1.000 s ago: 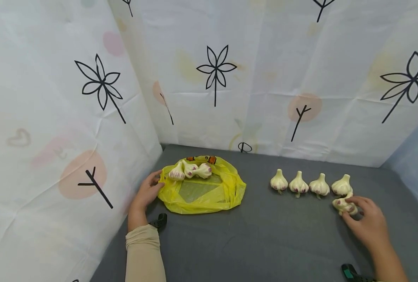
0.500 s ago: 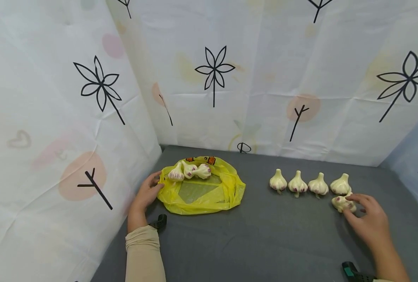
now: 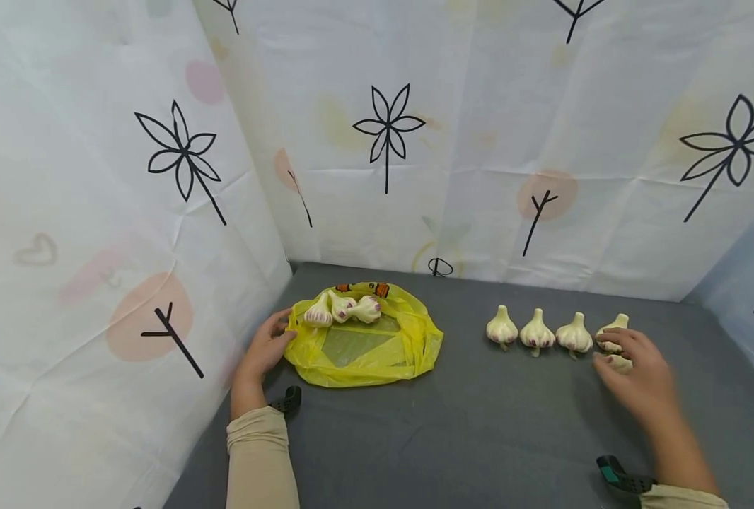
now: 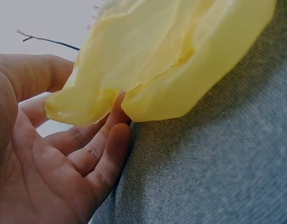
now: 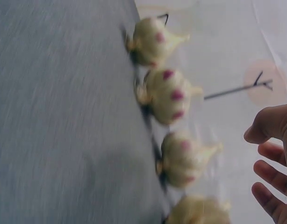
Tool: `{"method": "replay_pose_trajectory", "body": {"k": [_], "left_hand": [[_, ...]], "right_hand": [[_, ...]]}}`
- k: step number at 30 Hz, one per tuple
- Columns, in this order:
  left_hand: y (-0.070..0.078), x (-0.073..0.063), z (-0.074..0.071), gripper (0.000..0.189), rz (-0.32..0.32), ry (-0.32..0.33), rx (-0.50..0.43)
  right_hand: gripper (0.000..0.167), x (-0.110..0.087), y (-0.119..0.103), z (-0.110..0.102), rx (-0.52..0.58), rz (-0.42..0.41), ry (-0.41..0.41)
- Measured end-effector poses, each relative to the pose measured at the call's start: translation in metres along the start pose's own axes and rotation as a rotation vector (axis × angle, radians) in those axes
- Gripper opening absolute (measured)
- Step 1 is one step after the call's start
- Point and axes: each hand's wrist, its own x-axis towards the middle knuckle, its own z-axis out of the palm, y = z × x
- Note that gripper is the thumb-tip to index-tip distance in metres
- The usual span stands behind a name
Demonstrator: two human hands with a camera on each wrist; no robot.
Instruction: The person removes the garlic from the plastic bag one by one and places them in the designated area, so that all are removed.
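Note:
My left hand (image 3: 267,349) holds the left rim of a yellow plastic bag (image 3: 364,375), which lies spread with its mouth upward. In the left wrist view the bag's edge passes between thumb and fingers. Three white garlic bulbs (image 3: 341,307) with purple marks sit at the back of the bag. On the right, my right hand (image 3: 641,375) hovers in front of two garlic bulbs, one behind the other, partly hiding both; the front bulb (image 3: 620,364) shows between thumb and fingers. In the right wrist view that hand (image 5: 276,158) has its fingers apart and nothing between them.
Left of the right hand, three more garlic bulbs (image 3: 537,332) stand in a row on the grey cloth (image 3: 453,438). A white printed curtain (image 3: 479,141) rises behind and along the left. A black wrist strap (image 3: 625,477) is on the right wrist.
My right hand has left the front garlic bulb it was touching and moved a little left and back over it. The left hand and the bag stay as they were.

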Motion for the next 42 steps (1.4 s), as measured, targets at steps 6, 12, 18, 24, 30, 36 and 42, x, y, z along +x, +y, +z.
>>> {"method": "replay_pose_trajectory", "body": {"k": [6, 12, 18, 24, 30, 36, 42], "left_hand": [[-0.002, 0.0, 0.0, 0.062, 0.005, -0.002, 0.002], [-0.002, 0.0, -0.002, 0.062, 0.013, 0.003, 0.0], [-0.002, 0.0, -0.001, 0.062, 0.016, 0.009, 0.004], [-0.003, 0.0, 0.0, 0.062, 0.014, 0.011, -0.001], [-0.004, 0.002, 0.0, 0.062, 0.015, 0.009, 0.0], [-0.004, 0.002, -0.001, 0.062, 0.016, 0.006, 0.006], [-0.004, 0.003, -0.001, 0.062, 0.011, 0.007, 0.001]], "right_hand": [[0.035, 0.012, -0.02, 0.016, 0.069, -0.07, -0.013], [0.039, 0.024, -0.035, 0.039, 0.147, -0.199, 0.039], [0.041, 0.035, -0.054, 0.055, 0.199, -0.256, 0.022], [0.042, 0.044, -0.076, 0.075, 0.29, -0.292, 0.0], [0.043, 0.05, -0.099, 0.093, 0.334, -0.303, -0.033], [0.044, 0.052, -0.118, 0.117, 0.379, -0.302, -0.075], [0.045, 0.055, -0.135, 0.136, 0.427, -0.298, -0.136]]}}
